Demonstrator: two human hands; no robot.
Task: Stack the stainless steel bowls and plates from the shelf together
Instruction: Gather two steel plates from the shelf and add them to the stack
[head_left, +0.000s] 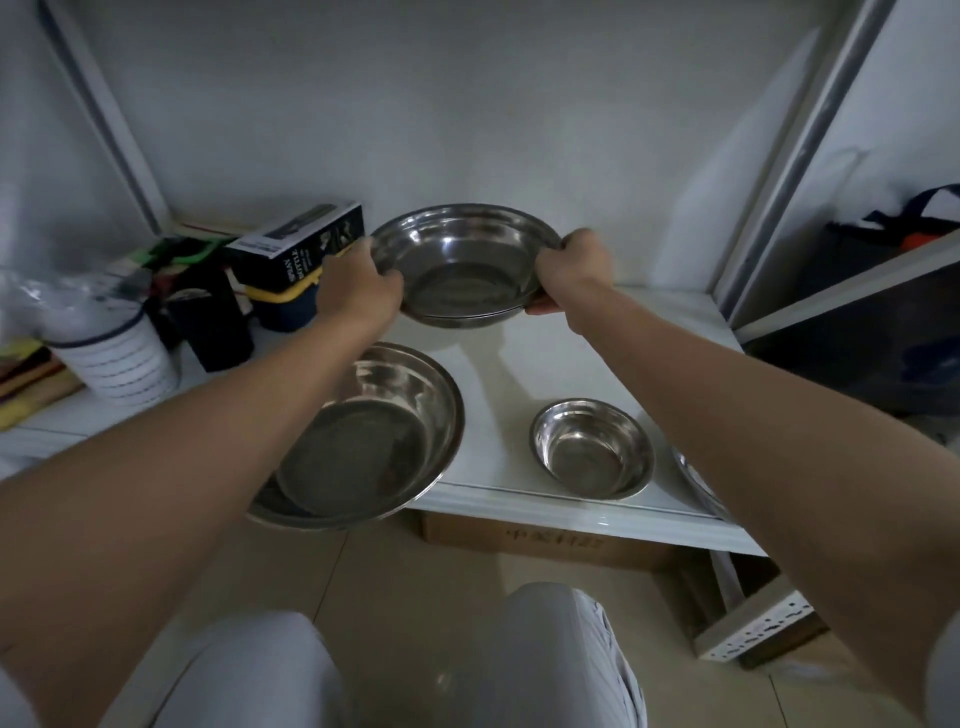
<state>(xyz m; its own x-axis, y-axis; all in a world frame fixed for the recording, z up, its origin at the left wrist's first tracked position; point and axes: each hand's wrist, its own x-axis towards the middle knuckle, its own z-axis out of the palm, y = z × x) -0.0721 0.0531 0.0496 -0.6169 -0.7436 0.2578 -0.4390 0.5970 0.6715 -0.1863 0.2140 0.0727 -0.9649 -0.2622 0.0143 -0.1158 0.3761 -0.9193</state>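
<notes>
Reaching far with both arms outstretched, the left hand (358, 291) and right hand (574, 270) gripped opposite rims of a tilted steel bowl (462, 265) above the shelf (597, 358).

i'm seeing a black and white box (306, 244) lying tilted at the back left of the shelf, sitting on a yellow and blue container (283, 306). just beside it a black cup (215, 325) is standing upright, and a white striped cup (122, 358) is standing nearer the left edge. a cardboard box (550, 543) is resting on the tiled floor (415, 597) underneath. a dark bag (904, 228) is sitting on the right.
</notes>
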